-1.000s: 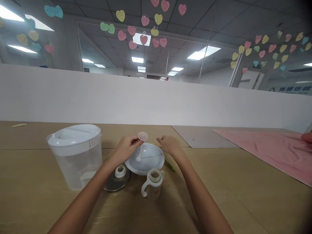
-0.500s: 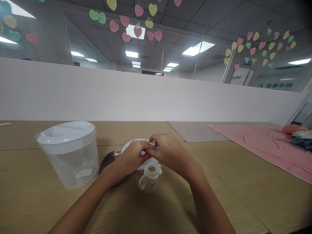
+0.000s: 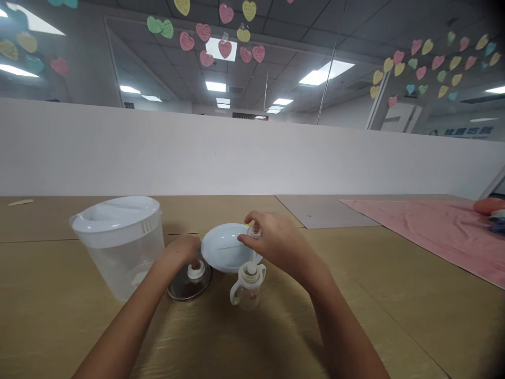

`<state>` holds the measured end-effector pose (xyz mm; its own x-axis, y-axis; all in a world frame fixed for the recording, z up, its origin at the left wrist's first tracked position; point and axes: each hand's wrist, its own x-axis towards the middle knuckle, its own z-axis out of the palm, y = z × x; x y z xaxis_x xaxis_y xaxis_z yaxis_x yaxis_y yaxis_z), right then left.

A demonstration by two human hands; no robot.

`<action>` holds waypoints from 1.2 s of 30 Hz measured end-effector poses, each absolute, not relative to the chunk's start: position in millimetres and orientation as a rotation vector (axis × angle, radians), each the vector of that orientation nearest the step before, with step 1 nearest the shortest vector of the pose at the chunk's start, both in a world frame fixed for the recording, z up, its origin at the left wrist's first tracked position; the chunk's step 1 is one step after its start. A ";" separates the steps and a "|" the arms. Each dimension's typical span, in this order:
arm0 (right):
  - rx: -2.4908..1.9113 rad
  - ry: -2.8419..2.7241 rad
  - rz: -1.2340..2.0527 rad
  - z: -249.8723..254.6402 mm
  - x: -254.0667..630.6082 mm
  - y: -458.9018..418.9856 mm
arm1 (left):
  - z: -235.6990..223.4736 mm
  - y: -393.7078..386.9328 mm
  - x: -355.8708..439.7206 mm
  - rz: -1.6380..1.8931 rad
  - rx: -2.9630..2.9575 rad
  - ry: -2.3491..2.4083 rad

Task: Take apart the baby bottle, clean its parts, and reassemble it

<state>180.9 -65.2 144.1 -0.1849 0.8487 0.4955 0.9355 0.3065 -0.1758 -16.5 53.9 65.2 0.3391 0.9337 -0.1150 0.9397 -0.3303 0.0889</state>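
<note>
My right hand [image 3: 272, 243] is closed, pinching a small clear plastic part [image 3: 255, 230] over the rim of a white plate [image 3: 224, 247]. Just below it stands a small clear handled bottle [image 3: 248, 287] with a white piece in its neck. My left hand [image 3: 182, 251] reaches down to a white knob [image 3: 195, 270] sitting on a glass pot lid [image 3: 188, 286]. Its fingers curl at the knob; whether they grip it is hidden.
A large clear plastic pitcher [image 3: 120, 245] with a white lid stands at the left on the wooden table [image 3: 394, 295]. A pink cloth [image 3: 434, 231] lies at the right with objects on its far end. A white partition [image 3: 236, 152] runs behind.
The two hands were joined on the small clear part above the plate. Now my left hand has let go and dropped to the knob on the pot lid; my right keeps the part.
</note>
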 end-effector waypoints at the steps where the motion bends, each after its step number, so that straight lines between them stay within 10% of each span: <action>1: -1.585 -2.093 -0.223 142.9 181.3 -63.8 | 63.0 54.8 -14.8 -0.067 2.452 1.720; 16: -1.576 -2.481 -0.017 120.8 184.5 -34.0 | 87.1 41.9 -24.6 0.016 2.533 1.805; 36: -0.817 -1.860 0.320 124.1 154.6 -34.4 | 135.2 -13.3 -4.2 1.401 2.218 0.824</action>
<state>154.6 -34.4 124.1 -0.2351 0.6650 0.7089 0.3894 0.7327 -0.5581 -4.2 -13.3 135.2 0.3276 0.6593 0.6768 0.2706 -0.7518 0.6014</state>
